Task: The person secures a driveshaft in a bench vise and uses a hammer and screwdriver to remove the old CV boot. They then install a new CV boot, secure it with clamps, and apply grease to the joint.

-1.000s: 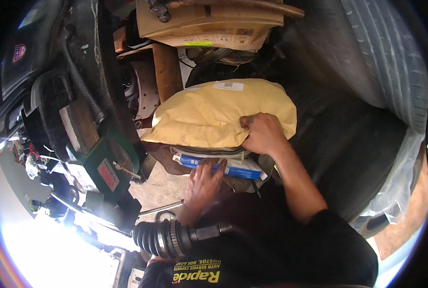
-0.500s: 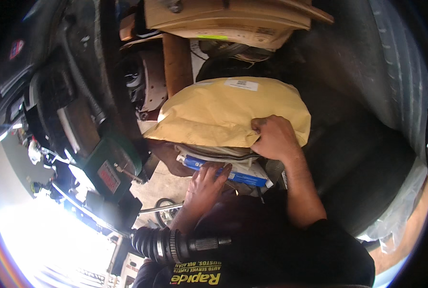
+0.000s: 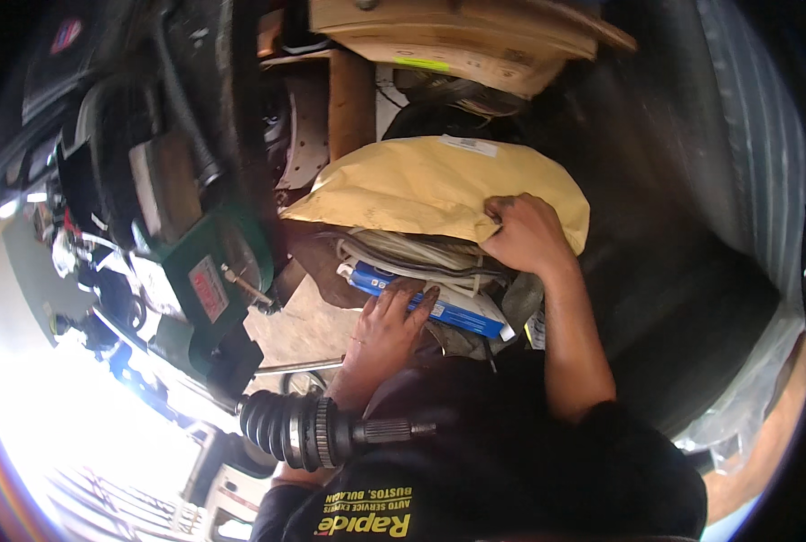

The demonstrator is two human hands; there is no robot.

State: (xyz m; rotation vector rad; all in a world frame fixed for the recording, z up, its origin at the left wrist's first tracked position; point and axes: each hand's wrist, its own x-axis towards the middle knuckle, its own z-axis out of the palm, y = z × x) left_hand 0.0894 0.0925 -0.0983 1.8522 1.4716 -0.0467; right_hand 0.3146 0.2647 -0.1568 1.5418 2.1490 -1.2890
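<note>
My right hand pinches the near edge of a yellow paper envelope, full and bulging, and holds that edge raised. Beneath it, coiled pale hoses or cables with a dark strand show. My left hand lies with fingers stretched over a long blue and white box, just on the near side of the coils. A CV axle shaft with a ribbed black boot lies across the front of me by my left forearm; what supports it is hidden.
A cardboard box stands beyond the envelope. On the left is a green machine or stand with a screw handle. Large dark, rounded forms fill the right side, with clear plastic sheeting at their near edge.
My right hand has drawn the envelope's near edge up and away, uncovering more of the coils and the blue and white box. My left hand stays on the box. The whole view has shifted slightly.
</note>
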